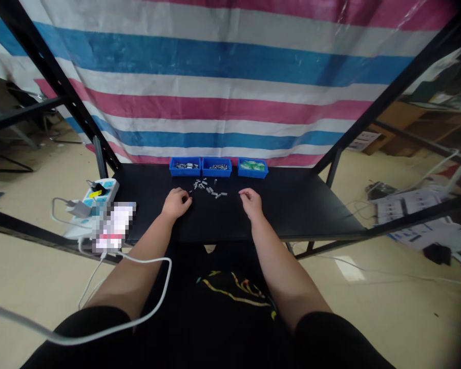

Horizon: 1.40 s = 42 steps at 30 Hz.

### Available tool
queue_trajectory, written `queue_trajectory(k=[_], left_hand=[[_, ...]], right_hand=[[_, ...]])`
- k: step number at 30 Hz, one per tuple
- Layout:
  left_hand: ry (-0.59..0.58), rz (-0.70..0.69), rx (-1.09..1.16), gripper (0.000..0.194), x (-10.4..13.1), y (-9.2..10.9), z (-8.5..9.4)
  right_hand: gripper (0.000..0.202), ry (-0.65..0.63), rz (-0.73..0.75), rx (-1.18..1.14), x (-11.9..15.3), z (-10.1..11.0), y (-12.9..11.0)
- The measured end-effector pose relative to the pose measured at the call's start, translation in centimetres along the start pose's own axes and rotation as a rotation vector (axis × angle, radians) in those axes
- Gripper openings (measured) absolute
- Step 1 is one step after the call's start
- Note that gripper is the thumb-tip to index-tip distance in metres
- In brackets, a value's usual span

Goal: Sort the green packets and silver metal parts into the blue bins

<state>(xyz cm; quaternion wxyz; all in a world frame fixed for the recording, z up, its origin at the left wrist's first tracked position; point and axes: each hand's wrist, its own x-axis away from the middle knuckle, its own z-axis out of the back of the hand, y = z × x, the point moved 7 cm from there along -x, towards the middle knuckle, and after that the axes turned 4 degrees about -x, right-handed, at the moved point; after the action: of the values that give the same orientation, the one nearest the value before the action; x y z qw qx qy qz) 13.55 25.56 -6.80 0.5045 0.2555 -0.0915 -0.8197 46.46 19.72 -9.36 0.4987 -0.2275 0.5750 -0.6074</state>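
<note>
Several small metal parts [211,190] lie loose on the black table [215,220]. Just left of them, my left hand [176,202] rests on the table with its fingers curled, and a tiny dark piece lies near its fingertips. To the right of the parts is my right hand [251,201], thumb and forefinger pinched together; anything between them is too small to make out. Behind the parts stand a blue bin [185,173] of metal pieces, a second blue bin [216,173] of small metal pieces and a third blue bin [252,174] with green-and-white contents.
A white power strip [109,190] with plugs and a phone [117,223] with a blurred screen lie at the table's left end. A white cable [169,282] loops over my left forearm. Black frame posts flank the table, and a striped sheet [223,107] hangs behind.
</note>
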Motion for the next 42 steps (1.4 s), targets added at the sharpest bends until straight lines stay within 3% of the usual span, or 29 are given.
queue_trajectory(k=[10, 18, 27, 34, 42], left_hand=[[0.007, -0.078, 0.002, 0.015, 3.6, 0.9, 0.9], [-0.049, -0.088, -0.065, 0.028, 6.1, 1.5, 1.1], [-0.067, -0.095, -0.052, 0.034, 7.2, 1.8, 1.7], [-0.072, -0.126, -0.07, 0.037, 8.0, 1.9, 2.0], [-0.058, -0.143, -0.086, 0.037, 8.1, 1.5, 1.8]], right_hand=[[0.021, -0.087, 0.072, 0.065, 2.9, 0.4, -1.5], [0.017, -0.15, 0.181, 0.146, 4.8, 0.9, -3.2], [0.015, -0.216, 0.227, 0.197, 7.0, 2.0, -4.8], [0.014, -0.132, 0.289, 0.518, 8.6, 3.5, -5.4], [0.014, -0.141, 0.261, 0.621, 8.8, 3.3, -4.9]])
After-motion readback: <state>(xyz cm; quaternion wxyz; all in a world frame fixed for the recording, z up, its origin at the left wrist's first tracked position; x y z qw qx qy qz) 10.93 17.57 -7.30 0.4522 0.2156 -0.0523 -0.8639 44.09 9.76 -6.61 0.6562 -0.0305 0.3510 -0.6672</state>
